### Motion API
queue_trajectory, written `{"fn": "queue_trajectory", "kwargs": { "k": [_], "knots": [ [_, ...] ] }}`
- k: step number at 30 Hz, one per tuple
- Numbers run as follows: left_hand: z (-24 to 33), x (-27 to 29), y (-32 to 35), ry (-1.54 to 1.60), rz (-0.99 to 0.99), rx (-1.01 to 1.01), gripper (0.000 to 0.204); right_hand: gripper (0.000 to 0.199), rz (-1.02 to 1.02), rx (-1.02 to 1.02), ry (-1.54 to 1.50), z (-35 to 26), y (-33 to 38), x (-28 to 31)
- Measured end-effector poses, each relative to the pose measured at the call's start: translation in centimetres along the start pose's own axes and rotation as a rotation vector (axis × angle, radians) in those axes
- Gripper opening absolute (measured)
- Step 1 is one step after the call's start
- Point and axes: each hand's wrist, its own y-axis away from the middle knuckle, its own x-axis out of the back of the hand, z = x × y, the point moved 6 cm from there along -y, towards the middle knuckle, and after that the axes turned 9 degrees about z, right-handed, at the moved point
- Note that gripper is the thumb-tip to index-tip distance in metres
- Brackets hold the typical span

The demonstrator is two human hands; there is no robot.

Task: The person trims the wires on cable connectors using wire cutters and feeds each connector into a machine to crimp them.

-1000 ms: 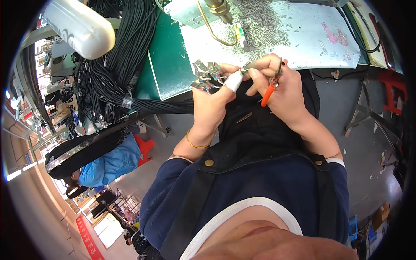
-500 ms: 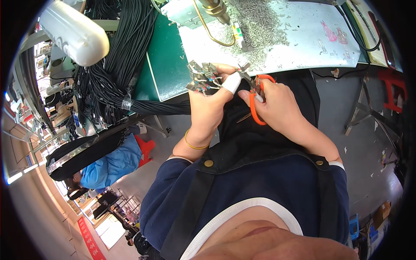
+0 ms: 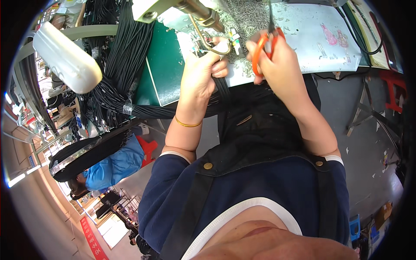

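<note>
My left hand (image 3: 200, 71) is closed around the ends of several black cables (image 3: 222, 89) at the bench edge, below the machine head. Part of the cable ends is hidden behind my fingers and a bent brass-coloured tube (image 3: 200, 34). My right hand (image 3: 279, 58) grips pliers with orange handles (image 3: 258, 53), its fingers through the loops. The dark jaws point away from me over a pile of small metal pieces (image 3: 247, 17). A small green-and-white part (image 3: 234, 38) sits between my two hands, under the machine.
The machine head (image 3: 201, 15) overhangs the white sheet (image 3: 312, 56) on the green bench (image 3: 167, 80). A thick black cable bundle (image 3: 115, 65) lies to the left, near a white lamp (image 3: 67, 56). Someone in blue (image 3: 115, 167) sits at lower left; a red stool (image 3: 393, 91) stands right.
Both hands have moved forward over the bench. My left hand has turned, bringing the cable ends under the machine; the pliers have moved away from them and now point forward.
</note>
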Motion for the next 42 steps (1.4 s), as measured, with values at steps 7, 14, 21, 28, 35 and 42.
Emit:
{"fn": "queue_trajectory", "kwargs": {
  "k": [7, 14, 21, 28, 35, 42],
  "knots": [
    [0.6, 0.1, -0.9, -0.073, -0.064, 0.041, 0.013, 0.019, -0.078, -0.02, -0.022, 0.4, -2.4, -1.2],
    [0.9, 0.2, -0.8, -0.081, -0.065, 0.014, 0.012, 0.015, -0.078, -0.049, -0.027, 0.5, -2.4, -1.3],
    [1.1, 0.1, -0.3, -0.121, -0.007, -0.022, 0.009, 0.014, -0.076, -0.06, -0.065, 0.7, -2.1, -1.4],
    [1.3, 0.0, -0.3, -0.149, 0.017, -0.03, 0.009, 0.016, -0.083, 0.002, -0.014, 0.3, -2.2, -1.3],
    [0.5, 0.2, 2.1, 0.009, -0.069, -0.004, 0.014, 0.014, -0.211, -0.153, -0.298, -0.1, 0.9, -1.7],
    [0.7, -0.1, 0.8, -0.081, 0.038, -0.107, 0.012, 0.015, 0.026, 0.026, -0.025, -0.3, -0.3, -0.1]
  ]
}}
